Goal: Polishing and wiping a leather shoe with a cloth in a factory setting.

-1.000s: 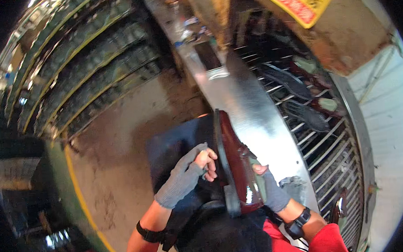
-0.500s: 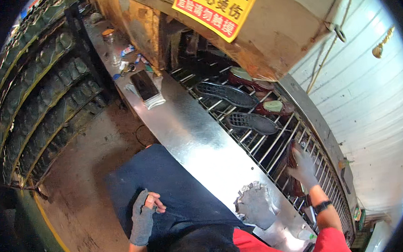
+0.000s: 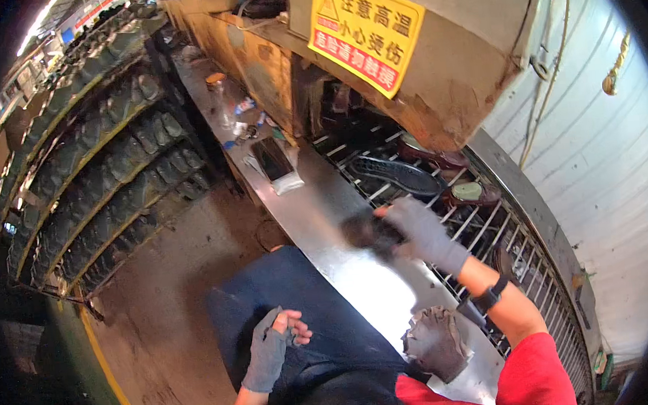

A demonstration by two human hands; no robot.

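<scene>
You are holding a dark, motion-blurred object, probably a shoe sole, in your right hand, whose gloved fingers are curling around one end of it; the object is sitting just left of that hand, over the edge where the steel worktop meets the wire conveyor rack, its long axis running roughly left to right. Your left hand is resting well apart on the dark blue apron over your lap, its fingers loosely curled on nothing. A black shoe sole is lying on the rack just beyond. A yellow rectangular warning sign with a red lower band is hanging on the oven housing above. A crumpled grey glove is lying near you on the worktop.
</scene>
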